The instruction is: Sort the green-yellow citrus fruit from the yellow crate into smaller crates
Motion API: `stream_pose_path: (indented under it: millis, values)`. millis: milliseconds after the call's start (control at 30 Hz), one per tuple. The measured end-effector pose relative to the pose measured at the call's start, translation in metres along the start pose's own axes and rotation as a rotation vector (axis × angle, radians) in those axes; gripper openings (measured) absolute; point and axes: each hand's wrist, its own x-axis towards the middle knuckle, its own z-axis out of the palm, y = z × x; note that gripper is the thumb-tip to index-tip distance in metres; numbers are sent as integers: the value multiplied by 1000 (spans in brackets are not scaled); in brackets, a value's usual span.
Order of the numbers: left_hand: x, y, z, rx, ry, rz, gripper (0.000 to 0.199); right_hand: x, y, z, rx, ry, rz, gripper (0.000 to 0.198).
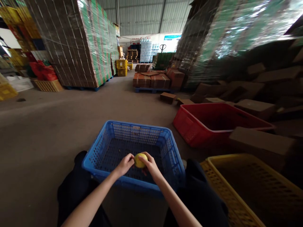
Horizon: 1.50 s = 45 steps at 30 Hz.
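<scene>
Holding a yellow fruit [141, 161] in the right hand [150, 162], with thumb across the near upper side and fingers wrapped around the far side. Bunching the left hand [125, 164] narrowly just left of the fruit, thumb and fingertips close to its skin; cannot tell touching from a slight gap there, nor anything pinched between those fingertips. Positioned with the fruit between both hands, above the floor of a blue plastic crate [142, 185], nearer its near side. Sitting with dark trouser legs [75, 186] to either side of the crate. To the right of the hands and farther off, a red plastic tub [191, 132]; nearer on the same side, a yellow slatted crate [230, 190]. Well beyond the hands, strapped brown cardboard [151, 81] on a blue pallet [151, 90].
</scene>
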Motion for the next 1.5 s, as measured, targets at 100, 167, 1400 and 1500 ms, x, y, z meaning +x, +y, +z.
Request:
stream_pose_path:
  millis: [100,167,1400,1500]
  values:
    - [-1,1,-1,41,-5,1,29,-1,0,-1,-39,11,-29,45]
    - [-2,2,-2,94,2,10,30,-1,0,-2,-79,32,-59,45]
    - [-24,36,-9,117,7,105,43,-2,-9,-1,234,-250,275,66]
    - [-26,32,-6,244,50,155,40,-2,-11,0,206,-221,375,72]
